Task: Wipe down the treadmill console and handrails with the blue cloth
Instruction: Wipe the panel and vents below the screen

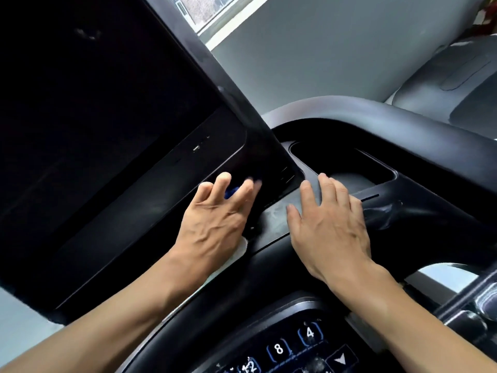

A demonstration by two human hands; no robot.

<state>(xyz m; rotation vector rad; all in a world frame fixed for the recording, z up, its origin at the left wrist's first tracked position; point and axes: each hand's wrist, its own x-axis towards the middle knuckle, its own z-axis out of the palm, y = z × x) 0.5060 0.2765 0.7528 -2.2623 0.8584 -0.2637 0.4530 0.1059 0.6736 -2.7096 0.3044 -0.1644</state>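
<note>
At frame centre, the left hand [215,214] presses spread fingers over the blue cloth [231,191], a crumpled scrap peeking between them, against the glossy black console [113,146]. The right hand [329,224] lies flat, fingers together, on the matte, dusty tray ledge [274,219].

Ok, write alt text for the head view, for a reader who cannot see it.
A person's left hand presses a mostly hidden blue cloth against the lower edge of a treadmill's large dark screen. The right hand rests flat on the dusty black plastic console, near a recessed tray.
</note>
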